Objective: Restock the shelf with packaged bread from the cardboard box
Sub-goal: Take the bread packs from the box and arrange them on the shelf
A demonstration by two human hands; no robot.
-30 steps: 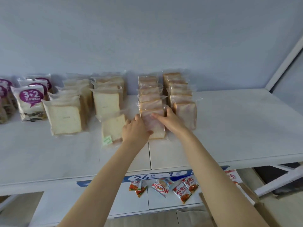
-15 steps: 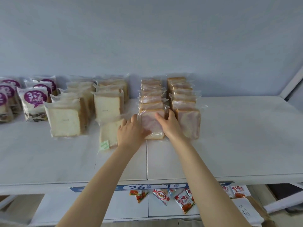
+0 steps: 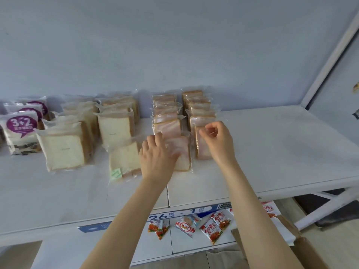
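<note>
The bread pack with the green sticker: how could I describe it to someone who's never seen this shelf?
On the white shelf, find the two rows of pale white-bread packs left of the pinkish rows. The pack fronts the right-hand pale row, beside the person's left hand. Only it shows a green sticker at its lower left corner, and it leans back.

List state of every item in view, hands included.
Left hand: open, fingers laid on front pink bread pack.
Right hand: fingers curled at right row's front pack; grip unclear.
Front pink bread pack: sealed, standing at row's front.
Loose white toast pack: sealed, leaning back, ahead of its row.
3+2 packs: upright.
Snack sachets: lying flat, lower shelf.
Cardboard box: flap open, contents unseen.
</note>
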